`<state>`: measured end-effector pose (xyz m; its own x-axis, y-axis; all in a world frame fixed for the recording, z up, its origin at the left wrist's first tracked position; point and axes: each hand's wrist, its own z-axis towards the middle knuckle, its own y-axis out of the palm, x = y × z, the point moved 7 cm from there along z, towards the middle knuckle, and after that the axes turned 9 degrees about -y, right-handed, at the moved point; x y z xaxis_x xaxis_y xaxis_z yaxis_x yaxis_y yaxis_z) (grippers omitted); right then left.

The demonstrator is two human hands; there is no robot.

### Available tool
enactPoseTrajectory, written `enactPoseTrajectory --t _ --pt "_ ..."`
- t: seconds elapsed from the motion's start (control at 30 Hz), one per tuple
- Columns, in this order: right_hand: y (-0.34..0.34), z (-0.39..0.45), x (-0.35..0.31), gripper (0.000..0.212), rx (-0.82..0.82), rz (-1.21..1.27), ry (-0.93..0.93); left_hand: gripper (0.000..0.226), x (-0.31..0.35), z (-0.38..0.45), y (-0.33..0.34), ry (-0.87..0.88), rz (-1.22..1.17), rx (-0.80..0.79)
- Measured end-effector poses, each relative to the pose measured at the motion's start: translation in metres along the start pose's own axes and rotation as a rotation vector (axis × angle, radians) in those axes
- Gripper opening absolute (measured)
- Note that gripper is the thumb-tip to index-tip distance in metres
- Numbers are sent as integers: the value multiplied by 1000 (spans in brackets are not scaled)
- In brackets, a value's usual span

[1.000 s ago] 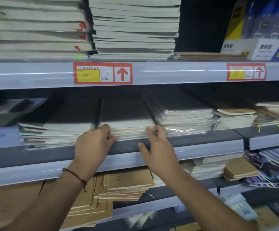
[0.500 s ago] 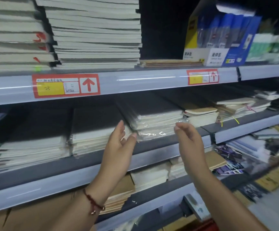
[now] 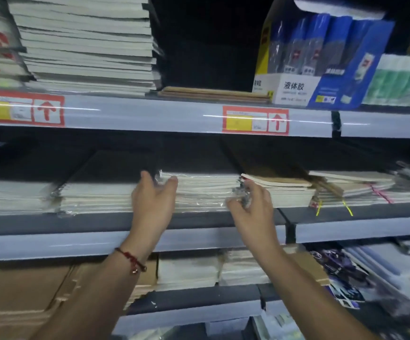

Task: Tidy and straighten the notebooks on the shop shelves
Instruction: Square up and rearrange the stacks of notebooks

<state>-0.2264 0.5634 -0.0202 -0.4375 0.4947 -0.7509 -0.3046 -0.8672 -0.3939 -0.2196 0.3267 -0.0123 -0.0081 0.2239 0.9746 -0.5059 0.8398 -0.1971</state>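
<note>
A stack of black-covered notebooks in clear plastic wrap (image 3: 204,192) lies on the middle shelf (image 3: 88,223). My left hand (image 3: 153,203), with a red cord at the wrist, rests against the stack's left front corner, thumb and fingers spread apart. At the stack's right front corner my right hand (image 3: 251,208) has its fingers pinched on crinkled plastic wrap. Another black-covered stack (image 3: 96,195) sits directly to the left, and a brown-covered stack (image 3: 280,190) directly to the right.
The upper shelf carries tall piles of grey notebooks (image 3: 86,45), a thin brown pile (image 3: 213,93) and a blue box of liquid glue (image 3: 321,62). Red price labels (image 3: 255,121) mark the shelf edge. Brown notebooks (image 3: 27,298) and wrapped packs (image 3: 189,271) fill the lower shelf.
The view has shifted right along the shelves. Both hands left the earlier black stack and moved onto the plastic-wrapped stack to its right; my right hand closed on the wrap.
</note>
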Motion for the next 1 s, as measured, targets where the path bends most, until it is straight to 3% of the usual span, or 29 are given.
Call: enactPoseTrajectory --t 0.1,0.2,0.27,0.53,0.7,0.83,0.93,1.0 --pt "-1 6 4 53 -31 17 -20 68 3 0 6 -33 -20 9" --pt "3 3 4 64 -96 -10 -54 38 6 -4 11 27 -12 119" --pt "5 0 5 71 -113 13 -48 31 8 -7 11 58 20 179" --pt "-2 -10 16 65 -62 313 15 40 0 -9 15 147 -50 181" --pt "1 -3 13 70 -106 233 -30 42 5 1 24 133 84 221" --pt "8 -15 9 85 -238 178 -59 39 0 4 25 153 109 135" --pt "11 -18 12 92 -291 256 -18 60 -9 -3 24 184 121 50" --pt "11 -15 11 90 -278 270 -4 66 -10 -9 22 185 114 75"
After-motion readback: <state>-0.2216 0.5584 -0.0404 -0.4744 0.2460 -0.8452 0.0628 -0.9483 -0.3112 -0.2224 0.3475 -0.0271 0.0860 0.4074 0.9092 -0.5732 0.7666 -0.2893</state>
